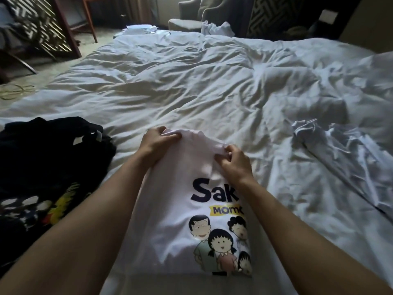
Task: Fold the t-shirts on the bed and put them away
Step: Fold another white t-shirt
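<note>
At far left I see a black t-shirt (42, 167) heaped on the bed (191, 81), and just beside it the white t-shirt (180, 209) (cartoon print facing up) lies folded narrow in front of me. My left hand (155, 143) has its grip closed on the shirt's top left corner, my right hand (232, 161) pinches the top right edge, and crumpled white cloth (340, 141) sits farther right.

I see two bare forearms entering from the bottom edge, no sleeves in frame. Left grip (156, 143) and right grip (232, 161) are ungloved. I note no watch, ring, band or marking on either wrist. Upper arms lie outside the frame.
</note>
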